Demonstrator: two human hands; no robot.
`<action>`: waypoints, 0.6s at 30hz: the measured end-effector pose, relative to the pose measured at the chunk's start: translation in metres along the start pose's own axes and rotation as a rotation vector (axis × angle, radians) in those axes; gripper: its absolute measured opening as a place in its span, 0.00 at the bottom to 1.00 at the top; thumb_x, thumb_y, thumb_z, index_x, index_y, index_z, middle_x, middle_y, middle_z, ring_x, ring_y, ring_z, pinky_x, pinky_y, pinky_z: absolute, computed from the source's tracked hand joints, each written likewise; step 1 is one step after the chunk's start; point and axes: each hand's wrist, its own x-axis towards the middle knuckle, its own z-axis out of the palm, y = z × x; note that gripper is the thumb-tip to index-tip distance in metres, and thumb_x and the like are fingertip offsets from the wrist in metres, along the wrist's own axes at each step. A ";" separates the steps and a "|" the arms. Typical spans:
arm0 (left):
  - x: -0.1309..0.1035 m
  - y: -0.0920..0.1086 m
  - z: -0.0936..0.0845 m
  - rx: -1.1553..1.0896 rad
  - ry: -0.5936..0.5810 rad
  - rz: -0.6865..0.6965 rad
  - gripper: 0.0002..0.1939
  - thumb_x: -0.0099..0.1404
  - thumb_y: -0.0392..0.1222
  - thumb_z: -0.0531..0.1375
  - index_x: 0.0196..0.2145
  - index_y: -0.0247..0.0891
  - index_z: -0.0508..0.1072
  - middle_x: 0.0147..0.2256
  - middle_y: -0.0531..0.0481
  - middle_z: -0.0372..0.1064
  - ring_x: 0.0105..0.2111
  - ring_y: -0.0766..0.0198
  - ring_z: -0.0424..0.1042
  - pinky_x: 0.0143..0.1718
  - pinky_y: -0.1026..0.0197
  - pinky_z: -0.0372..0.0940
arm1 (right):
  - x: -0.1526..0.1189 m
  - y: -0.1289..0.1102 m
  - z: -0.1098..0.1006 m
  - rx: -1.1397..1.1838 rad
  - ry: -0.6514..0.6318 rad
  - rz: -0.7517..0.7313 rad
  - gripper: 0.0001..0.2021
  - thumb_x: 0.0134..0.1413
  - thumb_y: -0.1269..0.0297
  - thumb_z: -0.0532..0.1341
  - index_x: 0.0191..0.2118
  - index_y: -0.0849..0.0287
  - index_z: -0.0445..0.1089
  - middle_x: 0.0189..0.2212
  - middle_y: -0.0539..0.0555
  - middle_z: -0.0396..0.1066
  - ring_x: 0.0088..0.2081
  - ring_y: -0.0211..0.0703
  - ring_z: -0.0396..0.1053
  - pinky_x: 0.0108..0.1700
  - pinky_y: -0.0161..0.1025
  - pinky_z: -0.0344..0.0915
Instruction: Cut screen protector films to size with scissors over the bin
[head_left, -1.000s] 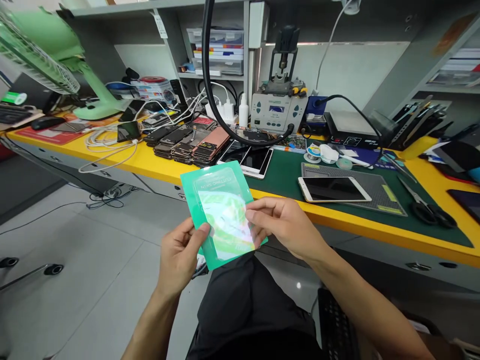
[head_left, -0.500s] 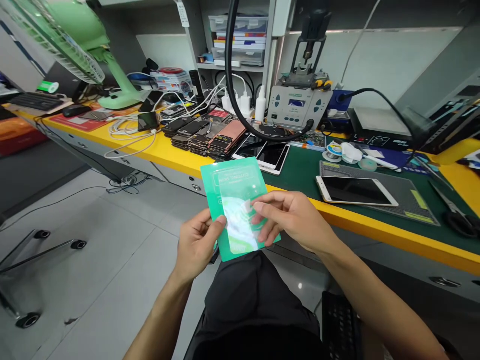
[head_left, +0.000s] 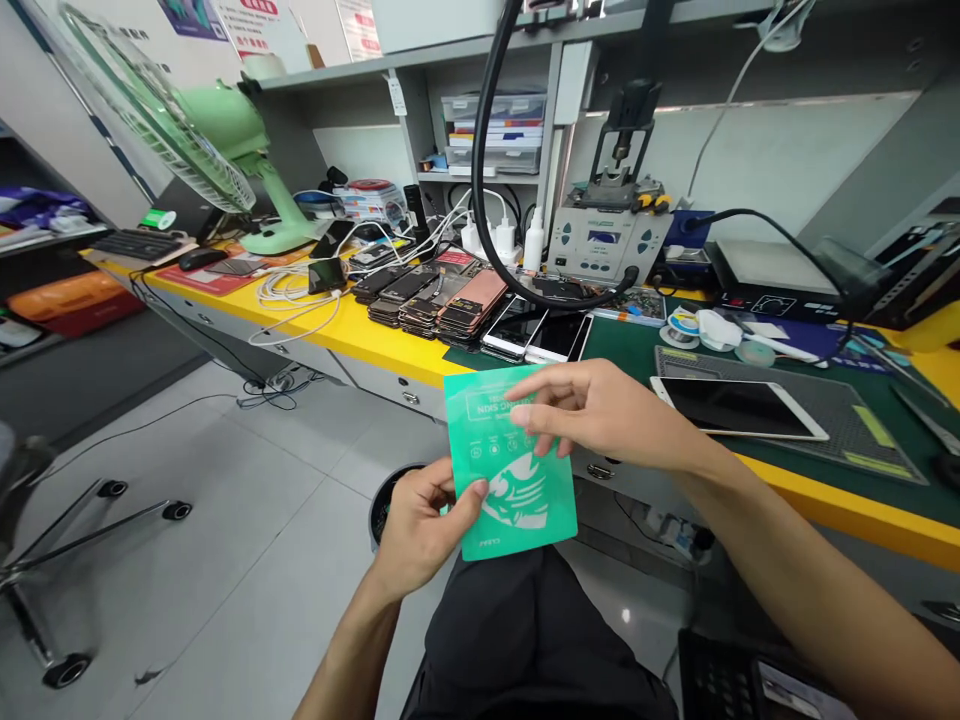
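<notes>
A flat green packet (head_left: 487,500) with white print and a drawn white figure is held over my lap, in front of the bench. My left hand (head_left: 427,520) grips its lower left edge, thumb on the front and fingers behind. My right hand (head_left: 577,410) is over its upper right part, thumb and index finger drawn together in a pinch near the printed heading. Whatever may be between those fingertips is too small to make out. The other right fingers hang in front of the packet.
Stacked phone parts (head_left: 469,305) and white phones (head_left: 559,335) are on the yellow-edged bench. A white tablet (head_left: 739,407) rests on a grey mat (head_left: 862,435) at right. A black cable (head_left: 484,150) loops over the bench. Below stands a bin (head_left: 382,505).
The clear film seen on the green packet's face is no longer visible there. My right hand has moved toward the packet's top. The camera view has tilted up and shifted left.
</notes>
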 end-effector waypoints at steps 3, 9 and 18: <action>-0.001 -0.002 0.001 0.008 -0.047 -0.018 0.11 0.67 0.46 0.62 0.33 0.36 0.77 0.23 0.53 0.64 0.22 0.68 0.59 0.21 0.66 0.57 | 0.010 -0.013 -0.008 -0.075 -0.140 0.013 0.06 0.54 0.62 0.66 0.32 0.59 0.79 0.19 0.51 0.75 0.20 0.42 0.74 0.19 0.32 0.67; 0.003 -0.012 0.005 -0.256 0.165 -0.054 0.14 0.67 0.48 0.63 0.44 0.36 0.78 0.31 0.48 0.75 0.29 0.60 0.72 0.31 0.61 0.68 | 0.003 -0.010 -0.025 0.094 -0.081 0.124 0.07 0.48 0.64 0.69 0.26 0.60 0.72 0.21 0.54 0.77 0.19 0.45 0.75 0.17 0.34 0.69; 0.013 -0.019 0.021 -0.385 0.348 0.038 0.17 0.67 0.46 0.64 0.51 0.40 0.72 0.35 0.50 0.77 0.27 0.65 0.71 0.28 0.65 0.66 | -0.020 0.056 0.071 0.552 0.708 0.108 0.14 0.50 0.56 0.72 0.31 0.58 0.70 0.34 0.58 0.80 0.32 0.50 0.78 0.32 0.42 0.75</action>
